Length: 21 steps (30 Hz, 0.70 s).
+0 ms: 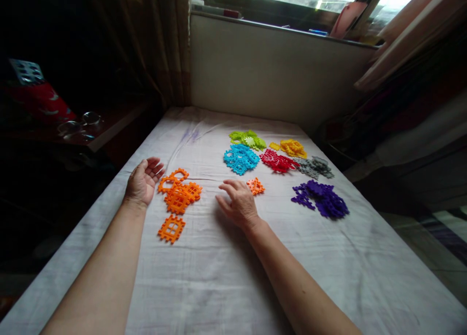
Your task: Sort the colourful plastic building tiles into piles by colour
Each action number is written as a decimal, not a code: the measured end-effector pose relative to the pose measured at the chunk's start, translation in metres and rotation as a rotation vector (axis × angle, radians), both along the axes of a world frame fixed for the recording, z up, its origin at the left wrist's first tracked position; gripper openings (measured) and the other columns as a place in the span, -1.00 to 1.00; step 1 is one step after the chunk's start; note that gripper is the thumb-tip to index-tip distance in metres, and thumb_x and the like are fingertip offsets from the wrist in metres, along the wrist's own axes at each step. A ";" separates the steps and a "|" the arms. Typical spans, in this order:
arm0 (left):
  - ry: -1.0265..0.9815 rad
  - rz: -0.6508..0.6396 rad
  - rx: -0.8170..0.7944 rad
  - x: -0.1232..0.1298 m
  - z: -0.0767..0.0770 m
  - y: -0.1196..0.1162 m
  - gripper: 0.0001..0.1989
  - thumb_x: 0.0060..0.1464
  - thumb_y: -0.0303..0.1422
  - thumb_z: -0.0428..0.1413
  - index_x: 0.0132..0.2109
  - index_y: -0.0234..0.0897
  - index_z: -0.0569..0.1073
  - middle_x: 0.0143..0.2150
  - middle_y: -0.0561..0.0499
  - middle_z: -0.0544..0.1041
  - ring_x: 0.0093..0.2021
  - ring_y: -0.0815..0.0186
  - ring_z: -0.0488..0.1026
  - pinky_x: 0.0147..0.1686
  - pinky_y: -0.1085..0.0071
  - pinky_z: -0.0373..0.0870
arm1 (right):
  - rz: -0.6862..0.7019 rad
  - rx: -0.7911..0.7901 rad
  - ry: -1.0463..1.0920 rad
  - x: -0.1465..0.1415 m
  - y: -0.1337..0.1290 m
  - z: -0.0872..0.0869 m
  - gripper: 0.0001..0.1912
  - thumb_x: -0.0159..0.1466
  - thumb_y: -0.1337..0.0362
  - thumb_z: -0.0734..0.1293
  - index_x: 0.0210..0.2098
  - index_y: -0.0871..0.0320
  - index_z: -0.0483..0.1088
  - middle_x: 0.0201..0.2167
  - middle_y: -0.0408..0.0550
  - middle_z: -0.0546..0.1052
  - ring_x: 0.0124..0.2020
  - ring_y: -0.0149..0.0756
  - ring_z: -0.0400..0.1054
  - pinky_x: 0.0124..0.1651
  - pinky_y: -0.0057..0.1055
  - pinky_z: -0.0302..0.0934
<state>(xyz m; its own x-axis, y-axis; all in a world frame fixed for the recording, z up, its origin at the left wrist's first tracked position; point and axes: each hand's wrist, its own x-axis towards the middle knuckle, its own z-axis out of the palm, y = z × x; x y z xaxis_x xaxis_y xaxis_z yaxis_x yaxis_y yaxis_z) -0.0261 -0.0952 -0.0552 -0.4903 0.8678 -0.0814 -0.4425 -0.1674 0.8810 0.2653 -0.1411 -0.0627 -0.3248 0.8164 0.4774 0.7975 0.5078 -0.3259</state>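
My left hand (143,181) is held palm inward just left of a pile of orange plastic pieces (178,196), its fingers apart and nothing in it. One square orange piece (171,229) lies apart, nearer to me. My right hand (237,202) hovers palm down over the cloth with spread fingers, holding nothing. Beside its knuckles lies a lighter orange piece (256,186). Beyond are piles of blue (241,158), lime green (248,139), red (279,161), yellow (293,148), grey (315,167) and purple (323,198) pieces.
A whitish cloth (211,286) covers the table. On a dark side table at the left are eyeglasses (91,120) and a red patterned pouch (44,101). A wall (273,72) with a window above stands behind; clothes hang at the right.
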 end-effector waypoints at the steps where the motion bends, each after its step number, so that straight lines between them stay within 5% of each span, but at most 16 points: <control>1: 0.001 0.000 0.003 -0.001 -0.001 0.000 -0.83 0.08 -0.21 0.17 -0.28 -0.20 0.54 -0.23 -0.02 0.63 -0.17 0.26 0.57 -0.08 0.28 0.52 | 0.049 -0.040 -0.013 -0.014 0.000 0.002 -0.71 0.28 0.13 0.39 -0.03 0.07 0.52 0.06 0.08 0.55 0.06 -0.09 0.38 0.11 -0.15 0.24; 5: 0.015 -0.004 0.015 -0.004 -0.005 0.002 -0.80 0.06 -0.17 0.18 -0.27 -0.19 0.54 -0.20 -0.04 0.63 -0.14 0.23 0.57 -0.04 0.23 0.51 | 0.141 -0.157 -0.047 -0.055 -0.001 0.007 -0.54 0.22 0.07 0.45 0.07 0.07 0.46 0.13 0.10 0.50 0.12 -0.06 0.34 0.13 -0.11 0.25; 10: 0.024 -0.011 0.018 -0.005 -0.007 0.003 -0.80 0.07 -0.18 0.17 -0.26 -0.20 0.54 -0.16 -0.05 0.63 -0.11 0.22 0.57 -0.03 0.22 0.52 | 0.131 -0.174 -0.001 -0.061 -0.002 0.004 -0.78 0.27 0.20 0.41 -0.09 0.05 0.52 0.01 0.01 0.56 0.03 -0.15 0.38 0.10 -0.18 0.25; 15: 0.011 -0.003 0.009 -0.003 -0.005 0.002 -0.82 0.09 -0.20 0.15 -0.27 -0.19 0.55 -0.18 -0.04 0.63 -0.12 0.23 0.56 -0.06 0.24 0.53 | 0.032 -0.062 0.093 -0.028 -0.005 -0.001 -0.72 0.26 0.20 0.40 -0.03 0.06 0.51 0.04 0.04 0.55 0.04 -0.13 0.39 0.11 -0.20 0.23; 21: -0.011 0.008 -0.008 0.001 0.000 0.001 -0.84 0.13 -0.27 0.11 -0.30 -0.20 0.56 -0.22 -0.02 0.63 -0.17 0.28 0.56 -0.12 0.31 0.54 | -0.247 0.086 0.124 0.041 -0.004 -0.010 -0.78 0.29 0.17 0.35 -0.11 0.07 0.51 -0.02 0.05 0.57 -0.02 -0.09 0.41 0.05 -0.16 0.25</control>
<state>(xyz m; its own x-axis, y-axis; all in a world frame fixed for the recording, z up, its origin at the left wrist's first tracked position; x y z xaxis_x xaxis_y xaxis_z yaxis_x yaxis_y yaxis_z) -0.0250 -0.0945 -0.0549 -0.4961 0.8632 -0.0939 -0.4512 -0.1639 0.8772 0.3063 -0.1449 -0.0725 -0.0557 0.8181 0.5724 0.8571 0.3333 -0.3928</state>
